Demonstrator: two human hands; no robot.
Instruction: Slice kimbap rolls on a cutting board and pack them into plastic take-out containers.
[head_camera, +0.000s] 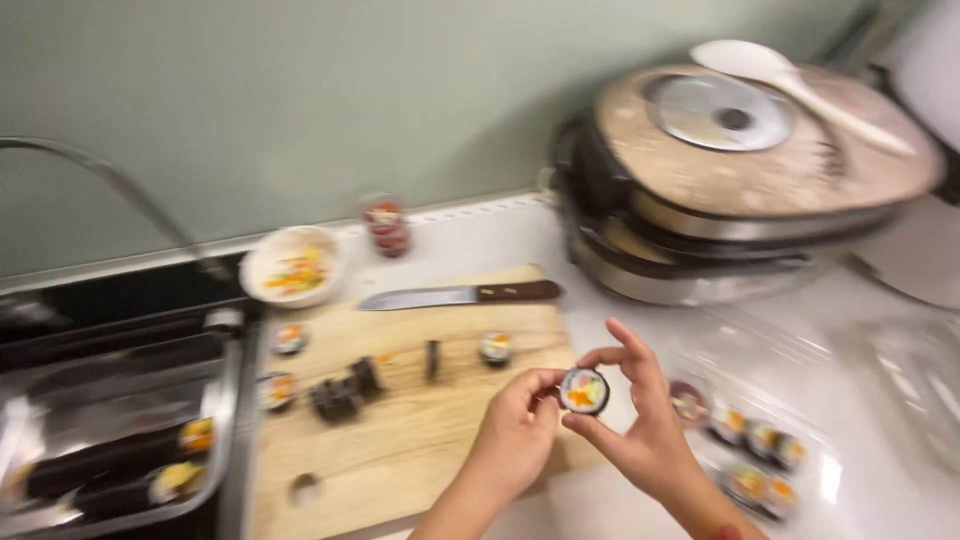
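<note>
1. You see 2 of your own bare hands in the head view, the left hand (515, 435) and the right hand (640, 425).
2. Neither hand wears a glove, and no ring or watch shows, though the picture is blurred.
3. Both forearms are uncovered as far as the bottom edge; no sleeve shows.
4. A small red patch shows at your right wrist, too blurred to identify.

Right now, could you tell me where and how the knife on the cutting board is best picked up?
By its brown wooden handle, I would say, coming from the right: the knife lies flat along the far edge of the cutting board, with its blade pointing left.
</note>
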